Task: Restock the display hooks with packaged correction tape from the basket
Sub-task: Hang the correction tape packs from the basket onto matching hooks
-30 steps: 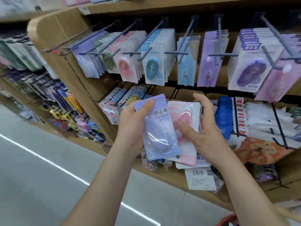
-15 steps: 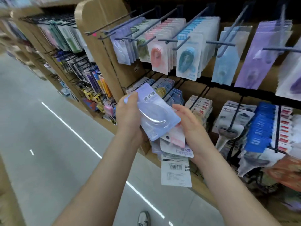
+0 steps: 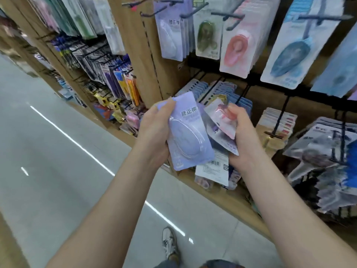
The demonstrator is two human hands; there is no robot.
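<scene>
Wooden shelving [image 3: 135,55] carries colour-sorted packs on black hooks [image 3: 229,15]. The left hand [image 3: 154,130] grips one lilac correction tape pack [image 3: 190,138] apart from the rest, probably to hang it on the lilac row [image 3: 170,37] above. The right hand [image 3: 244,138] clutches the remaining packs [image 3: 222,122], keeping them ready.

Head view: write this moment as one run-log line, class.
left hand: grips lavender correction tape pack | right hand: grips pink pack plus others | both packs: off the display hooks

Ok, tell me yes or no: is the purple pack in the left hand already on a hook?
No, the left hand grips the purple pack in mid-air, well below the hooks.
</scene>
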